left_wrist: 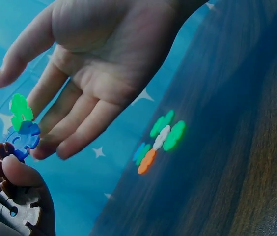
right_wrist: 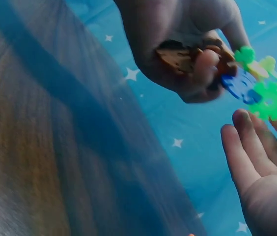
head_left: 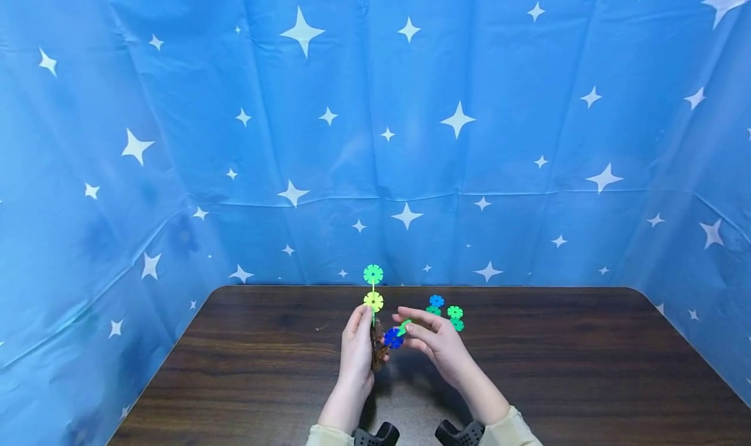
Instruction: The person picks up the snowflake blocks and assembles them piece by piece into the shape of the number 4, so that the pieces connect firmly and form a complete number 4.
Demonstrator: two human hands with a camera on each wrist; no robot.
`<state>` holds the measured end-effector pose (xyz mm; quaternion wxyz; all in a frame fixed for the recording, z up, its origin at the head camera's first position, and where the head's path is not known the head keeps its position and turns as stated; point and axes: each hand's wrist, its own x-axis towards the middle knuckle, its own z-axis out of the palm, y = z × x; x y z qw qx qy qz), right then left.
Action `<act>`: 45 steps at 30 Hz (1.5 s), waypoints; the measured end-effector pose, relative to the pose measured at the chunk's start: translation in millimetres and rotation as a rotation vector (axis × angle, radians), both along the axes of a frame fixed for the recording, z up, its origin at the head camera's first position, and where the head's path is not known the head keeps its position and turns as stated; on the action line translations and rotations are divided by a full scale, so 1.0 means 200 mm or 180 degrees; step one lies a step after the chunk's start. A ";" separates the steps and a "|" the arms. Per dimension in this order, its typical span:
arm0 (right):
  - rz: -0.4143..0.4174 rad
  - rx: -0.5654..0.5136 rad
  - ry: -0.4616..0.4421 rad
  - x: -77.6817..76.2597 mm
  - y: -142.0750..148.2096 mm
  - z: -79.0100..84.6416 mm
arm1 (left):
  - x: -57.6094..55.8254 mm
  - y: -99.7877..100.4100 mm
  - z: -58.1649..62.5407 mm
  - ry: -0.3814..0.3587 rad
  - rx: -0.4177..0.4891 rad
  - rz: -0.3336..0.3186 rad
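Note:
My left hand [head_left: 355,349] grips a build of joined snowflake discs above the table. Its brown discs [right_wrist: 177,60] lie within the curled fingers, partly hidden by them. A yellow disc [head_left: 373,302] and a light green disc [head_left: 373,274] rise in a column over the thumb. Out to the right sticks a dark blue disc [head_left: 394,338], with a bright green disc [left_wrist: 20,112] slotted into its edge. Beside that green disc is my right hand [head_left: 439,343], its fingers extended and its thumb apart from the disc in the left wrist view.
On the dark wooden table [head_left: 264,368], loose discs lie beyond my right hand: a blue disc [head_left: 437,300], green discs [head_left: 454,312], a white disc [left_wrist: 161,137] and an orange disc [left_wrist: 147,162]. A blue star-patterned curtain [head_left: 375,159] hangs behind the table and along both sides.

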<state>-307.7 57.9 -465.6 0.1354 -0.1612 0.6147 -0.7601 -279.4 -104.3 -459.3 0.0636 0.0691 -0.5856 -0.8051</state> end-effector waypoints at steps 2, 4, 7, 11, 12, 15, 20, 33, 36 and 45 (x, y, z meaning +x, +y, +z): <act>-0.0045 -0.0009 -0.0028 -0.02 0.03 0.00 | 0.00 0.00 0.00 0.0007 -0.0005 0.0001; -0.0137 -0.0011 -0.0055 -0.03 0.06 0.00 | 0.00 0.00 0.00 0.0012 0.0009 0.0003; -0.0334 0.0074 -0.0096 -0.07 0.11 -0.02 | 0.00 0.00 0.00 0.0012 0.0029 0.0001; -0.0618 0.0316 -0.0151 -0.10 0.19 -0.05 | 0.01 -0.01 0.00 -0.0005 0.0069 -0.0029; -0.0681 0.0418 -0.0155 -0.11 0.20 -0.06 | 0.01 -0.01 0.00 -0.0003 0.0077 -0.0034; -0.0826 0.0874 -0.0087 -0.14 0.24 -0.08 | 0.01 -0.01 0.00 -0.0007 0.0096 -0.0019; -0.0837 0.1834 0.0273 -0.15 0.28 -0.12 | 0.01 -0.01 0.00 -0.0030 0.0090 -0.0008; -0.0558 0.2524 0.0838 -0.14 0.27 -0.18 | 0.01 -0.01 0.00 -0.0023 0.0103 -0.0043; -0.0641 0.2575 0.0867 -0.13 0.26 -0.18 | 0.01 -0.01 0.00 -0.0015 0.0105 -0.0038; -0.0705 0.2704 0.0900 -0.13 0.26 -0.19 | 0.01 0.00 0.01 -0.0019 0.0056 -0.0055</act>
